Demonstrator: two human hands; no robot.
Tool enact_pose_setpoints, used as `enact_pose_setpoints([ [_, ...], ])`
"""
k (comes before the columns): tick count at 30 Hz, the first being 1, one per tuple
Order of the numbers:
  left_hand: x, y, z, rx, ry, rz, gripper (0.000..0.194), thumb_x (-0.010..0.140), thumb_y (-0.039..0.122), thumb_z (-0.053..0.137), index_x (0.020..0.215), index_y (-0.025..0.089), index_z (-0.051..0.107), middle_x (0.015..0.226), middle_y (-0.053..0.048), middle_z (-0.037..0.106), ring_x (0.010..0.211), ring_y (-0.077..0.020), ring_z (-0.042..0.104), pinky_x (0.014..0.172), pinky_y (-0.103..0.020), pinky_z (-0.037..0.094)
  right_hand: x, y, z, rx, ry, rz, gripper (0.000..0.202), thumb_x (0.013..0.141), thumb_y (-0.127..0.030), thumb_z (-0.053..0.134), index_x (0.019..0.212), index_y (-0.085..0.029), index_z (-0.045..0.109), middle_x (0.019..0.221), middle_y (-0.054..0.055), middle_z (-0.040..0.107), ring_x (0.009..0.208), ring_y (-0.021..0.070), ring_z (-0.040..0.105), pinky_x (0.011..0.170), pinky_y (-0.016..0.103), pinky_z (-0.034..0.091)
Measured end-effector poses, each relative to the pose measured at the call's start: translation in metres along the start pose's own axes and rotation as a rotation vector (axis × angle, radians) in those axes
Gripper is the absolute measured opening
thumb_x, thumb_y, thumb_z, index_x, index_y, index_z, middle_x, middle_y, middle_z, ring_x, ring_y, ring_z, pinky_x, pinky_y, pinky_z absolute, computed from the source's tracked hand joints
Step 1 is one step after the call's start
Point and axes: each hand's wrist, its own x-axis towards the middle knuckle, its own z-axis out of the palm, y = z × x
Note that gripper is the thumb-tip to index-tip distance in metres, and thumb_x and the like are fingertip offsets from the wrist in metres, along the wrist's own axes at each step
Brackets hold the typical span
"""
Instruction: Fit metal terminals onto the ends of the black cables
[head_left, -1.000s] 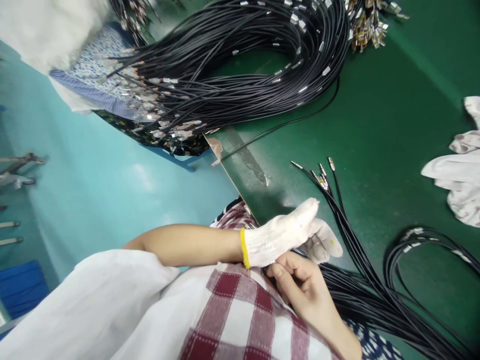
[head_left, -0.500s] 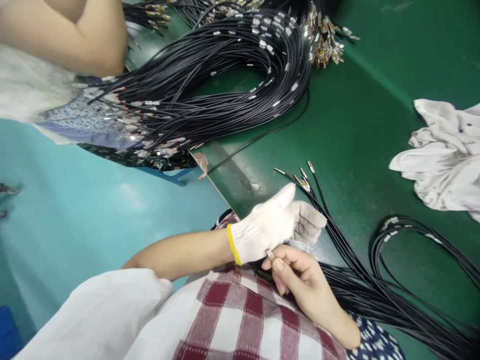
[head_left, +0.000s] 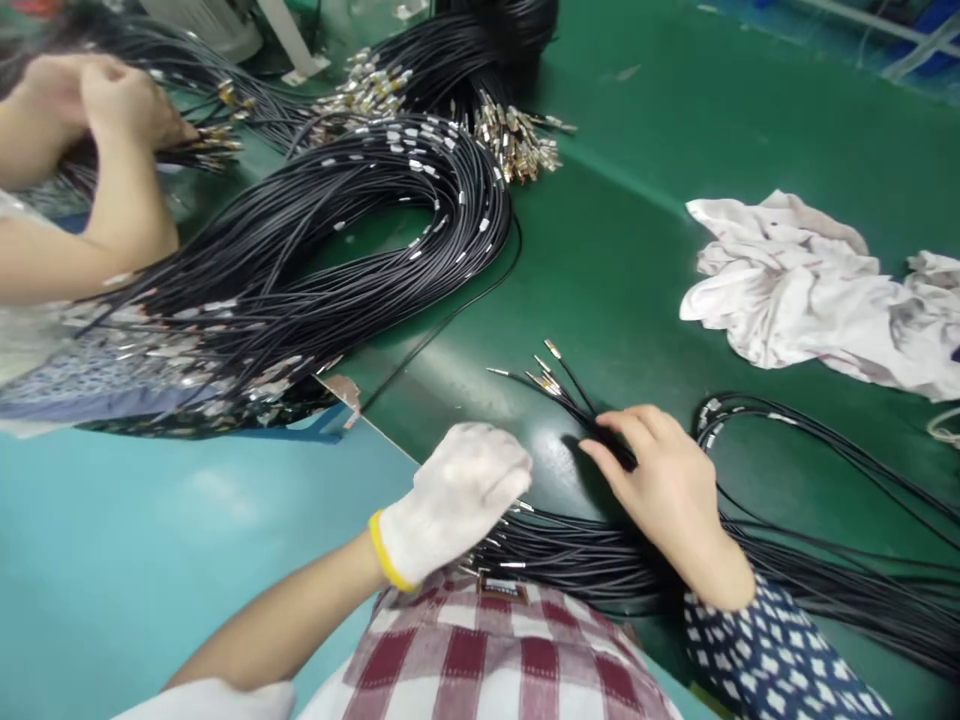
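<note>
My left hand [head_left: 465, 490], in a white knit glove with a yellow cuff, is closed above the table's front edge; what it holds, if anything, is hidden. Below and right of it lies a thick bundle of black cables [head_left: 585, 560] with metal ends. My right hand [head_left: 660, 470] is bare, with thumb and fingers around a smaller bunch of black cables [head_left: 574, 405], whose metal tips point away from me.
A large looped cable bundle [head_left: 465, 250] lies at the left on the green table [head_left: 615, 270]. Beyond it, a person's hands [head_left: 120, 100] are at more cables. White cloths [head_left: 810, 290] lie at the right, above a smaller cable loop [head_left: 795, 415].
My hands have moved apart. The right hand has left the small metal piece near the glove and moved to the smaller bunch; the gloved fingers have curled in. The view has shifted.
</note>
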Motion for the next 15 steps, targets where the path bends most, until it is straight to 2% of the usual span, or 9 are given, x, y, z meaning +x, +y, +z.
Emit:
enact_pose_setpoints([
  [3, -0.003, 0.004, 0.006, 0.072, -0.153, 0.076, 0.028, 0.097, 0.026, 0.044, 0.085, 0.022, 0.069, 0.093, -0.005, 0.071, 0.092, -0.0212, 0.061, 0.100, -0.040, 0.040, 0.005, 0.018, 0.003, -0.098, -0.036, 0.054, 0.017, 0.094, -0.034, 0.066, 0.086, -0.019, 0.070, 0.084, 0.006, 0.069, 0.079, 0.0244, 0.065, 0.066, 0.034, 0.045],
  [5, -0.002, 0.007, 0.006, 0.034, -0.148, 0.004, 0.028, 0.098, 0.027, 0.044, 0.086, 0.022, 0.068, 0.094, -0.004, 0.071, 0.091, -0.0207, 0.060, 0.097, -0.038, 0.041, 0.004, 0.020, 0.001, -0.008, -0.020, 0.055, 0.017, 0.095, -0.030, 0.065, 0.081, -0.020, 0.068, 0.080, 0.003, 0.068, 0.076, 0.0214, 0.064, 0.067, 0.032, 0.045],
  [7, 0.001, 0.006, 0.001, -0.049, -0.037, -0.165, 0.026, 0.097, 0.031, 0.044, 0.087, 0.023, 0.068, 0.095, -0.003, 0.070, 0.091, -0.0207, 0.059, 0.092, -0.036, 0.042, -0.002, 0.018, -0.005, 0.141, 0.033, 0.053, 0.016, 0.095, -0.029, 0.064, 0.083, -0.020, 0.065, 0.082, 0.003, 0.067, 0.075, 0.0194, 0.063, 0.069, 0.031, 0.046],
  [9, 0.003, 0.003, -0.006, -0.201, 0.136, -0.313, 0.027, 0.096, 0.033, 0.044, 0.085, 0.022, 0.066, 0.092, -0.003, 0.068, 0.088, -0.0202, 0.058, 0.085, -0.034, 0.044, -0.009, 0.016, -0.012, 0.300, 0.061, 0.030, 0.012, 0.095, -0.027, 0.064, 0.085, -0.020, 0.063, 0.084, 0.004, 0.065, 0.073, 0.0180, 0.061, 0.069, 0.030, 0.048],
  [11, 0.004, -0.001, -0.013, -0.412, 0.280, -0.365, 0.033, 0.096, 0.038, 0.041, 0.078, 0.020, 0.062, 0.084, -0.004, 0.065, 0.079, -0.0189, 0.056, 0.078, -0.032, 0.044, -0.017, 0.016, -0.016, 0.399, 0.061, -0.007, 0.009, 0.094, -0.025, 0.065, 0.087, -0.020, 0.061, 0.084, 0.004, 0.064, 0.071, 0.0177, 0.060, 0.068, 0.030, 0.048],
  [13, 0.003, -0.004, -0.018, -0.585, 0.350, -0.385, 0.034, 0.094, 0.040, 0.043, 0.072, 0.019, 0.058, 0.074, -0.003, 0.060, 0.071, -0.0171, 0.052, 0.074, -0.031, 0.043, -0.023, 0.018, -0.017, 0.428, 0.048, -0.045, 0.008, 0.093, -0.024, 0.065, 0.088, -0.021, 0.060, 0.083, 0.004, 0.063, 0.073, 0.0188, 0.060, 0.068, 0.031, 0.048],
  [15, 0.002, -0.003, -0.021, -0.666, 0.395, -0.429, 0.028, 0.091, 0.035, 0.048, 0.069, 0.019, 0.054, 0.068, -0.001, 0.054, 0.066, -0.0152, 0.049, 0.069, -0.029, 0.041, -0.024, 0.016, -0.015, 0.416, 0.017, -0.086, 0.009, 0.093, -0.026, 0.066, 0.088, -0.021, 0.060, 0.084, 0.005, 0.064, 0.077, 0.0208, 0.062, 0.071, 0.033, 0.048],
])
